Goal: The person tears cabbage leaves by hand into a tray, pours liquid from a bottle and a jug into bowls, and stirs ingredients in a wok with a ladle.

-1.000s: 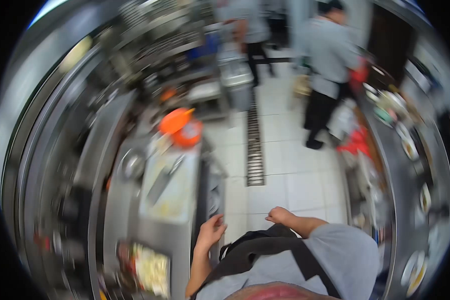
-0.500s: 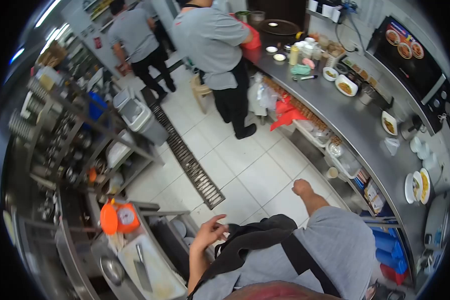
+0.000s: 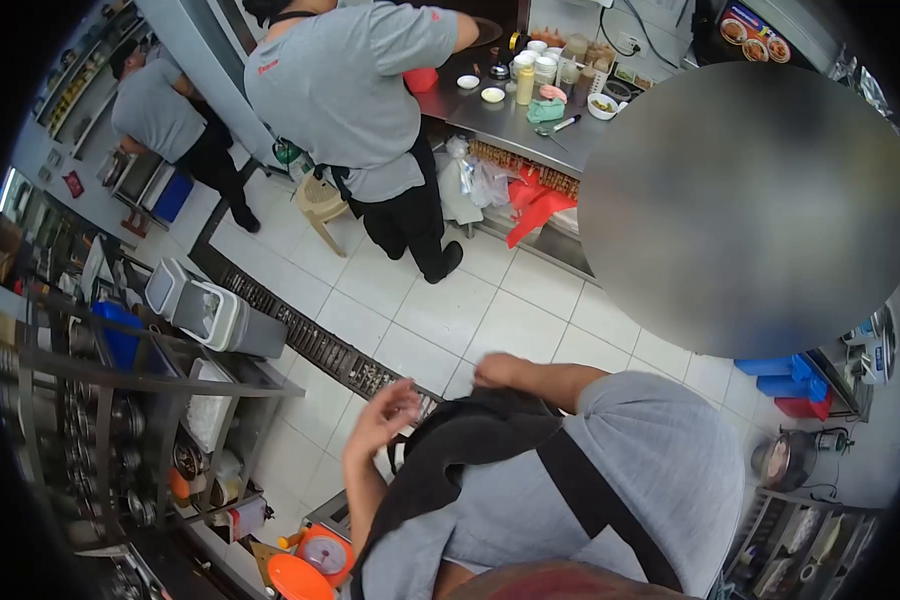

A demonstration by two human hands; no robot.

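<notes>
Left hand [image 3: 383,415] open, empty; right hand [image 3: 497,371] grips the apron [image 3: 470,450] top edge: soft, light cloth, best held at the hem.

One camera only, worn on the head, looking forward and steeply down through a round fisheye lens. Very close to the grey shirt [image 3: 660,480] and black apron [image 3: 470,450] at 6 o'clock. White floor tiles [image 3: 490,320] in the middle. Steel counter [image 3: 500,120] far off at 12 o'clock.
</notes>
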